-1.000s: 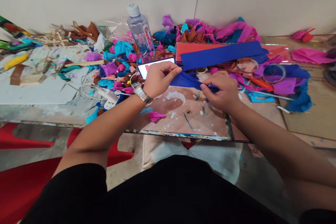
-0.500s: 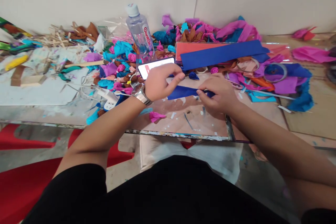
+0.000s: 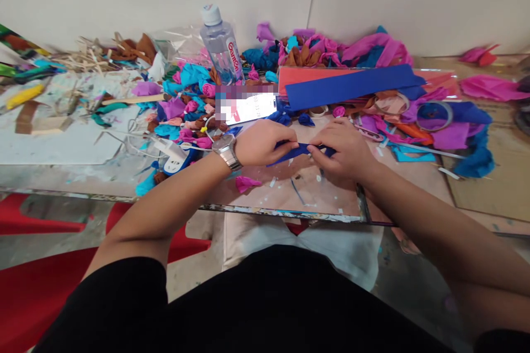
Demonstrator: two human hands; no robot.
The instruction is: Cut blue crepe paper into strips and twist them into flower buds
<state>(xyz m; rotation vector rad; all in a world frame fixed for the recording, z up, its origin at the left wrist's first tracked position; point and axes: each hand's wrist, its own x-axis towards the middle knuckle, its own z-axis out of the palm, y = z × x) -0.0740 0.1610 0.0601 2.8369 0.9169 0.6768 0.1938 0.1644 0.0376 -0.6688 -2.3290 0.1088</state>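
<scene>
Between my hands, low over the table, is a dark blue paper strip (image 3: 303, 149). My left hand (image 3: 265, 143), with a metal watch on its wrist, pinches the strip from the left. From the right, my right hand (image 3: 342, 149) pinches the same strip, its fingertips close to those of the left. Part of the strip is hidden behind the fingers. A lit phone (image 3: 252, 108) lies just beyond my left hand. Behind my right hand, a wide blue strip (image 3: 351, 86) rests on orange sheets (image 3: 318, 74).
A water bottle (image 3: 222, 47) stands behind the phone. Crumpled coloured paper (image 3: 182, 77) is heaped around it. A tape roll (image 3: 434, 116) lies at the right, and a white power strip (image 3: 176, 161) is left of my left wrist. A pink scrap (image 3: 247, 183) lies near the table's front edge.
My left hand has come down and right onto the blue strip, closing its fingers on it. More of the phone now shows. My right hand has hardly moved.
</scene>
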